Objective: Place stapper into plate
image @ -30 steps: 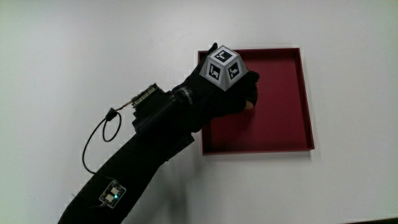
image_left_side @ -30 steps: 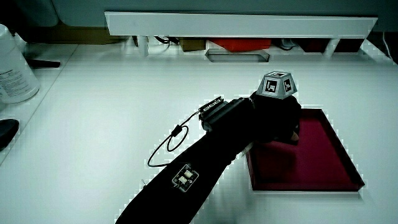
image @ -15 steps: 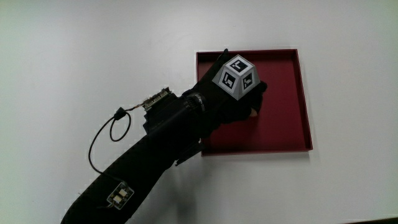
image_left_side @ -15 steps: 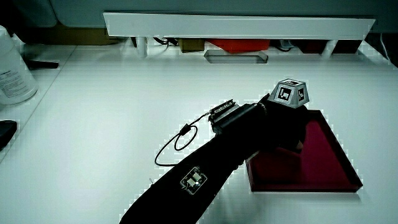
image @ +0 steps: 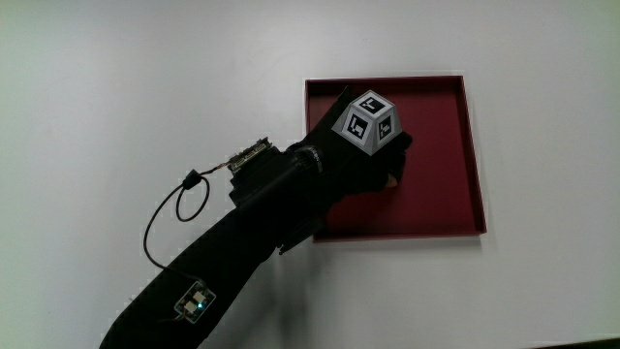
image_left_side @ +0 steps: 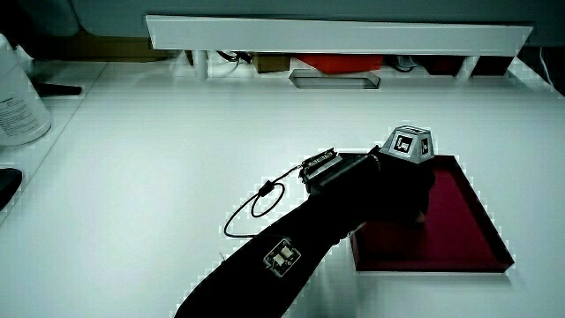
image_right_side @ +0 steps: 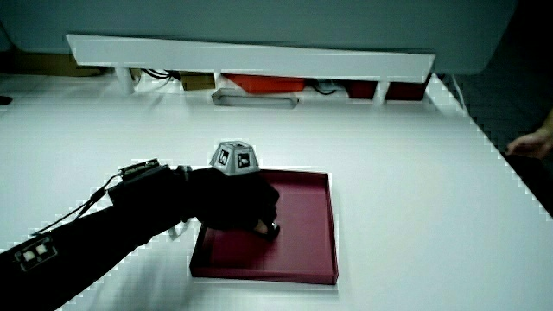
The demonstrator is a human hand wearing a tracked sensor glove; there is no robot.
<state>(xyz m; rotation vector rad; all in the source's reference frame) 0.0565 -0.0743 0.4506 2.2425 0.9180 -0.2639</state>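
Main view: the black-gloved hand [image: 363, 160] with its faceted patterned cube [image: 370, 120] sits low over the square, dark red, raised-rim plate [image: 455, 155], reaching in from about eight o'clock and hardly shifted from half a second ago. Both side views show the hand [image_left_side: 402, 181] [image_right_side: 242, 203] over the smooth plate [image_left_side: 463, 225] [image_right_side: 307, 229], fingertips [image_right_side: 270, 227] curled downward onto its floor; the stapler is hidden, so the grip cannot be judged.
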